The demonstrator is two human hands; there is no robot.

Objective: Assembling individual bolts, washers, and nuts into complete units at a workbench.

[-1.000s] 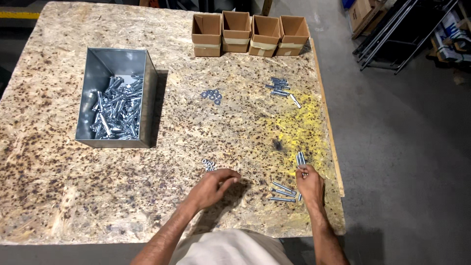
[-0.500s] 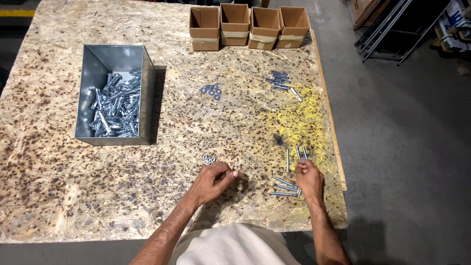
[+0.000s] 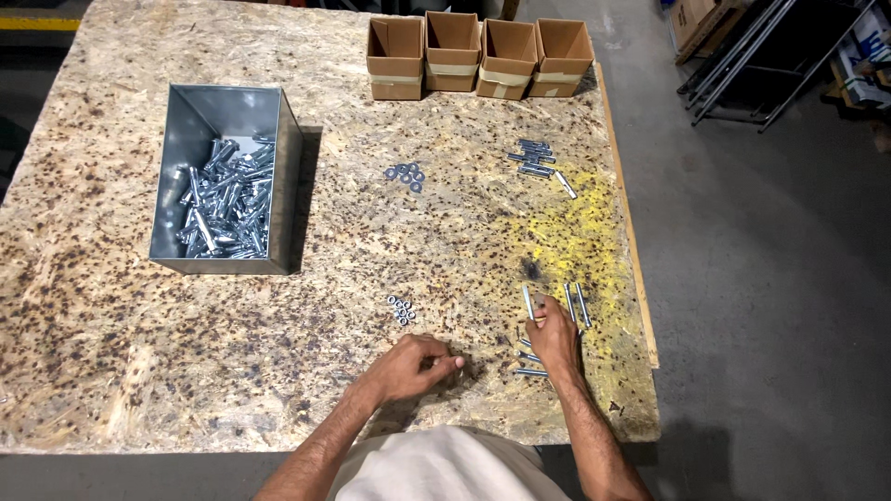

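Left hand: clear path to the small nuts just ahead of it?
Probably yes. The left hand rests on the table just short of the nuts, with only bare board between them and nothing lying across the way.

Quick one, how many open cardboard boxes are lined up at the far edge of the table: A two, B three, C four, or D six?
C: four brown cardboard boxes stand side by side in one row at the far edge of the table, beyond the metal bin.
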